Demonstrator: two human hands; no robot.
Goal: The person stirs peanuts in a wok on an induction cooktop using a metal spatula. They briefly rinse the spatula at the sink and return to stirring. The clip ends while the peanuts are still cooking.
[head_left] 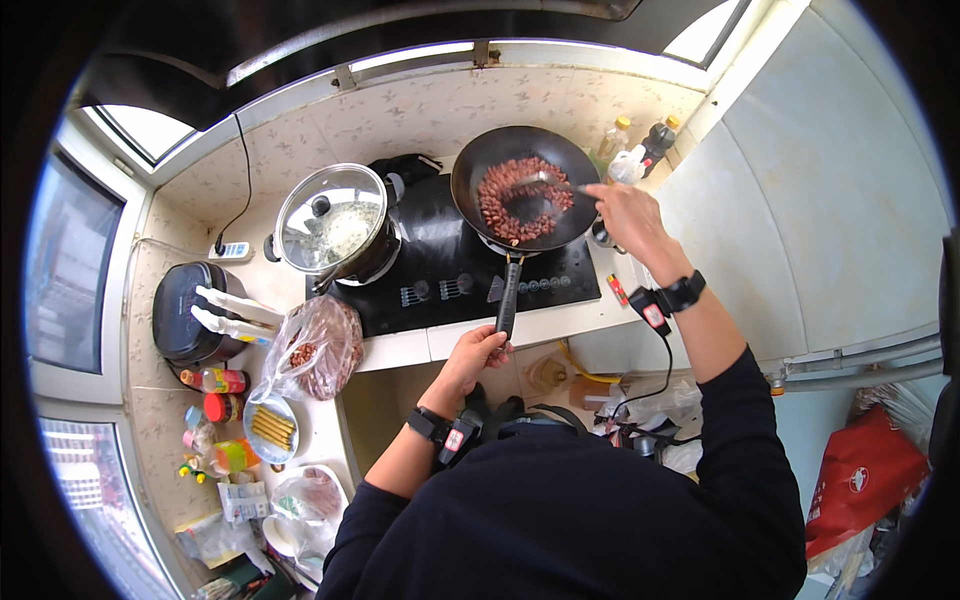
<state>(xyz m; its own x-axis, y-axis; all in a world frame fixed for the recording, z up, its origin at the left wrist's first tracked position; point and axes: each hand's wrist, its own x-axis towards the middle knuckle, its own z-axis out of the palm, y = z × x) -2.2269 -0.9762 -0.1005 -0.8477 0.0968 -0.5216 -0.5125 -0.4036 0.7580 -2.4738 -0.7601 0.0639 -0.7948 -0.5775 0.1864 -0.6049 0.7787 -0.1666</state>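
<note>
Toward the rear right corner of the cooktop (432, 225), the wok (474, 170), probably heavy, stiff and best held by its handle (509, 297) where the left grip (474, 358) wraps it, holds loose, light reddish nuts (497, 214) under the spatula (542, 178) the right grip (632, 222) pinches.

Gap over cooktop (425, 240) between lidded pot (345, 225) and wok (472, 180); wok handle (510, 293) juts frontward; bottles (657, 146) flank right.

Black wok (515, 140) on right of black cooktop (425, 240), handle (509, 295) toward person, reddish-brown kernels (495, 200) ringed inside, metal spatula (545, 179) in among them
</note>
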